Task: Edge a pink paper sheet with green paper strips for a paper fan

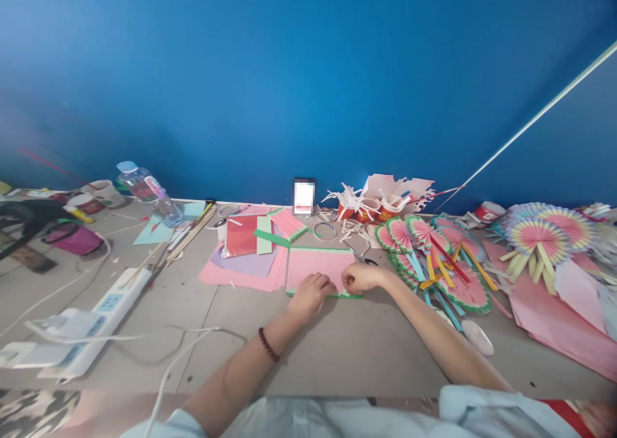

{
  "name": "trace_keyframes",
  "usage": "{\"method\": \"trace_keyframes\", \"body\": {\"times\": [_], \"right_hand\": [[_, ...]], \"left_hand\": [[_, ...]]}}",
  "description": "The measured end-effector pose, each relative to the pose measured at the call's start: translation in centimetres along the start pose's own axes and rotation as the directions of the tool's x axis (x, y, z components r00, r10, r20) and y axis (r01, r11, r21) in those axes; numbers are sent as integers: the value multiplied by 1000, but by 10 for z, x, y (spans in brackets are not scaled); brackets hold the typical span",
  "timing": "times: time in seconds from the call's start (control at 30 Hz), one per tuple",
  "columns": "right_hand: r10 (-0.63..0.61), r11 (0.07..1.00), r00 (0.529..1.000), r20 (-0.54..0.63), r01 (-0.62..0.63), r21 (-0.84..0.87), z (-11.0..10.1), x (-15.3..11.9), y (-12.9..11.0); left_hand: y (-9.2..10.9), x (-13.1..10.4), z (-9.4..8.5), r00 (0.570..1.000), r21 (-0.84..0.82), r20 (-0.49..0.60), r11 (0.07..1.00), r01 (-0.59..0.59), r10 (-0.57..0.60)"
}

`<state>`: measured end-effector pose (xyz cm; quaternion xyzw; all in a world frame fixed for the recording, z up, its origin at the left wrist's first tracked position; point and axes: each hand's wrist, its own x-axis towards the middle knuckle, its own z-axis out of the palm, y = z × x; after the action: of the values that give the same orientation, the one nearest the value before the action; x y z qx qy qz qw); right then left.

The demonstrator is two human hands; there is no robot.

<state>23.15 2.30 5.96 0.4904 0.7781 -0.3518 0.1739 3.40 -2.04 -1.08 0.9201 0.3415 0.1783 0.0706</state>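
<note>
A pink sheet of paper (308, 264) with green strips along its far and near edges lies flat on the table in front of me. My left hand (312, 291) rests on its near edge, fingers stretched forward and lying on the paper. At the near right corner, my right hand (359, 277) is closed with its fingertips pinched at the green strip (349, 295). Whatever those fingertips hold is too small to tell. Just beyond the right hand lie scissors (359, 253), partly hidden. A pleated pink paper piece (288, 224) with green edges sits behind the sheet.
Coloured papers (245, 267) lie to the left, watermelon-patterned paper fans (424, 251) to the right. A phone (304, 197) leans on the blue wall. Farther left are a tilted plastic bottle (149, 190), wooden sticks (193, 232) and a power strip (106, 319) with cables.
</note>
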Motion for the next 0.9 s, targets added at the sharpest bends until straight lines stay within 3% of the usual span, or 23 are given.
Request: {"method": "trace_keyframes", "body": {"times": [0.37,0.9], "right_hand": [[44,977,998,-46,-53,-208,-7,-1,-25],[94,974,995,-17,-95,-206,-11,-3,-36]], "left_hand": [[1,-2,1,996,-72,22,994,-81,83],[3,-3,0,992,-31,40,992,-119,121]]}}
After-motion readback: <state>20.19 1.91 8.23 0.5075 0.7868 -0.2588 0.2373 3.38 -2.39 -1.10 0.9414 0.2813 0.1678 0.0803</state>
